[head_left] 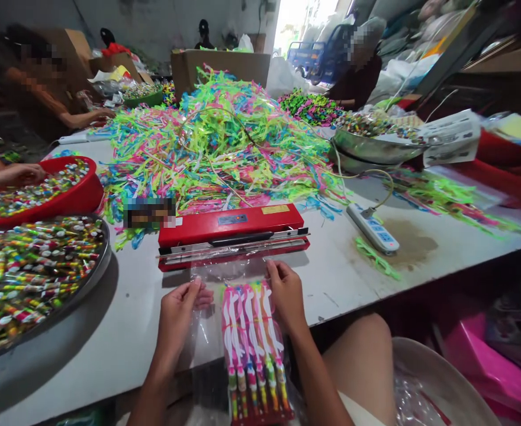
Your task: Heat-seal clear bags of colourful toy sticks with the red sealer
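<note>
A clear plastic bag [205,337] is stretched between my two hands at the table's front edge. Inside it lies a row of several pink and white toys [251,331] with colourful candy-like tubes at their lower ends. My left hand [184,302] pinches the bag's upper left corner. On the upper right, my right hand [285,290] pinches the other corner, close to the toys. The bag's top edge reaches the front of a red bar sealer [231,228], which has a black handle and silver strips.
Colourful plastic strips [225,142] are heaped behind the sealer. Left are a metal bowl [105,254] and a red basin [94,189], with a person's hand [27,173] over it. A power strip [373,229] lies right. More people sit farther back.
</note>
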Demonstrator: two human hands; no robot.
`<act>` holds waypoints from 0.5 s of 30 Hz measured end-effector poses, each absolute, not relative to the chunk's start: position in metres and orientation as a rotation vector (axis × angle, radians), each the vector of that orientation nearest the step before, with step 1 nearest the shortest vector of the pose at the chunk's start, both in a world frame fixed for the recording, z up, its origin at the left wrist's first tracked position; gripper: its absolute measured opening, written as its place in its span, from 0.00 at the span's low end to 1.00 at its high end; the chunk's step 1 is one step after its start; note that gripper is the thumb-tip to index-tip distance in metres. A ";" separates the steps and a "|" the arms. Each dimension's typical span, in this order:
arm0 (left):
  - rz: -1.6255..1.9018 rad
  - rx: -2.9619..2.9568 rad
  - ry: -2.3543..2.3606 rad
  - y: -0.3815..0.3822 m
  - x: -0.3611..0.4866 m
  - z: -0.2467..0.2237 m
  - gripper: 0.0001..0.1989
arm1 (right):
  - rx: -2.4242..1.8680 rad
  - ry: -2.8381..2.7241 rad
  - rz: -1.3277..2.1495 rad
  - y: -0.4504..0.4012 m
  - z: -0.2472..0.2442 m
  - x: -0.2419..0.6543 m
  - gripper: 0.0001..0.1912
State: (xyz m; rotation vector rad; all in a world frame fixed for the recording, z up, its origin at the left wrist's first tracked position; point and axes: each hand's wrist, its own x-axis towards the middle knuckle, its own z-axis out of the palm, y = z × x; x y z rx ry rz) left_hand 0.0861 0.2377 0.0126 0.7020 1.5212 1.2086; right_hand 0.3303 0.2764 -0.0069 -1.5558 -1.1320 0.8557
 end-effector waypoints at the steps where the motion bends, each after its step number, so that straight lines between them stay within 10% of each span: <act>1: 1.225 0.699 1.517 0.242 0.088 0.014 0.29 | -1.556 -1.136 0.834 0.279 -0.006 0.330 0.28; 15: 1.146 1.046 1.794 0.251 0.068 0.035 0.28 | -1.655 -1.200 0.585 0.284 0.003 0.357 0.28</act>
